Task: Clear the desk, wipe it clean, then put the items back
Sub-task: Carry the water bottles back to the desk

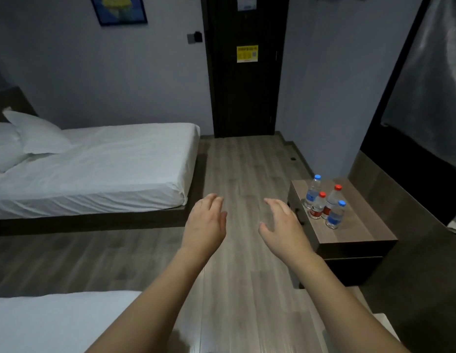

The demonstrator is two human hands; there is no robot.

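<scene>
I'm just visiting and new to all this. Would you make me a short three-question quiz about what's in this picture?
1. How many clear plastic water bottles stand on the low wood-grain bedside cabinet?
2. True or false: the left hand grips a bottle.
3. Which cap colours show? A) red and blue B) green and white C) all yellow

Key:
1. Four, clustered together.
2. False; the left hand and the right hand are both open over the wooden floor, holding nothing.
3. A; two red, two blue.
</scene>
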